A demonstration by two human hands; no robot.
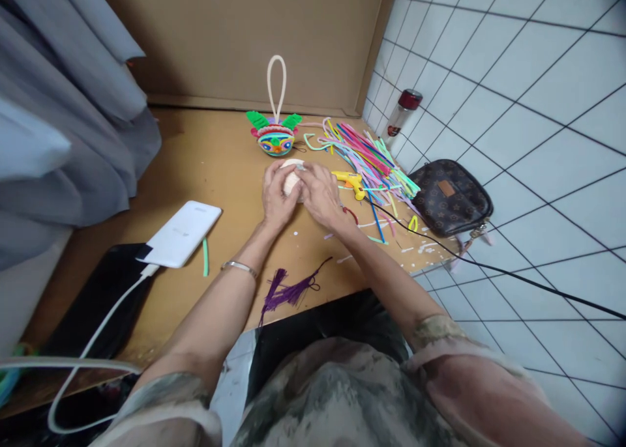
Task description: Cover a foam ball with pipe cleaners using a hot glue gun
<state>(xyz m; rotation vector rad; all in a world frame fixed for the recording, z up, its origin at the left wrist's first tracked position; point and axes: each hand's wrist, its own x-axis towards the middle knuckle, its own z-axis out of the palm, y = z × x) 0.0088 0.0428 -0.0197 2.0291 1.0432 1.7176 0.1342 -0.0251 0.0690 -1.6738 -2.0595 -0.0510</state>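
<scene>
Between my two hands is a small whitish rounded piece (292,181), mostly covered by fingers, so its exact kind is hard to make out. My left hand (278,193) wraps its left side, and my right hand (320,193) closes over its right side. Just beyond stands a colourful animal-head ornament (276,141) with green ears and a tall white loop (277,85). A yellow glue gun (351,182) lies right of my right hand. Purple tassels (288,290) rest on the table nearer to me.
Many coloured pipe cleaners (366,150) are heaped at the back right, beside a dark patterned bag (452,196) and a red-capped bottle (402,115). A black cord (464,258) runs off right. At left, a white power bank (183,234) with a cable lies by a green strip (205,258).
</scene>
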